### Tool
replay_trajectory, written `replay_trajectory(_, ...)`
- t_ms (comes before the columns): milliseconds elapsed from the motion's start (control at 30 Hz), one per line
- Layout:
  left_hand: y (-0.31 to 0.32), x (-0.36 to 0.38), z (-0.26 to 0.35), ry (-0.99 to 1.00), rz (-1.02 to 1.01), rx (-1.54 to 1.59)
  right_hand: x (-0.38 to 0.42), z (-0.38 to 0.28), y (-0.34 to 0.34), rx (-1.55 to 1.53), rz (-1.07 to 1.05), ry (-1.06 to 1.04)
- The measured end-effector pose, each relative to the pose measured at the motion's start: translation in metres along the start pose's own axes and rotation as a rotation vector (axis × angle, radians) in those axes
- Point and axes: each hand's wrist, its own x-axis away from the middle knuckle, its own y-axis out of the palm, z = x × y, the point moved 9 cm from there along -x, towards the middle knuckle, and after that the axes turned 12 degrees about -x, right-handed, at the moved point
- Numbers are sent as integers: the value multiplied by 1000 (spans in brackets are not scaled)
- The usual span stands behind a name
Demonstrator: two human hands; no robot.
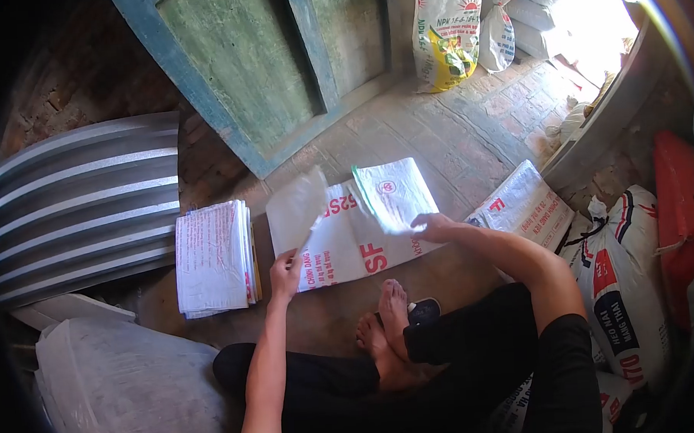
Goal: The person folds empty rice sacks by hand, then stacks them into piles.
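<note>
A white woven sack (pixel 345 251) with red print lies spread on the floor in front of my feet, both of its ends raised and turned inward. My left hand (pixel 287 275) is closed on the edge of the left flap, which stands up and is slightly blurred. At the other end, my right hand (pixel 436 228) pinches the near corner of the right flap, which has a green strip along its edge. A stack of folded white sacks (pixel 212 257) lies to the left of the spread sack. More flat printed sacks (pixel 523 209) lie to the right.
Corrugated metal sheeting (pixel 87 204) leans at the left, above a plastic-wrapped bundle (pixel 130 388). A blue-green wooden door panel (pixel 239 59) stands ahead. Filled sacks stand at the back (pixel 448 38) and right (pixel 625 289). A dark sandal (pixel 425 312) is beside my feet.
</note>
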Motion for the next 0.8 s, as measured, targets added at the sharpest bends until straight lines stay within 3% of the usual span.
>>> replay_trajectory(133, 30, 16, 21, 252, -220, -260, 15, 9, 39, 294, -422, 56)
replay_trajectory(267, 52, 31, -3, 209, -399, -414, 21, 22, 41, 425, -454, 26)
replay_trajectory(300, 58, 29, -22, 154, -461, -453, 21, 22, 36, 423, -423, 34)
replay_trajectory(400, 42, 26, -57, 3, -259, -639, 19, 18, 19, 397, -360, 69)
replay_trajectory(533, 24, 36, -103, -407, -243, -722, 18, 9, 4, 356, -338, 109)
replay_trajectory(600, 21, 44, -122, -485, -206, -834, 19, 6, -2, 355, -318, 112)
replay_trajectory(700, 31, 44, -161, -681, -405, -643, 17, 7, 2, 381, -325, 116)
replay_trajectory(800, 28, 54, -164, -814, -347, -371, 17, 6, 8, 399, -345, 108)
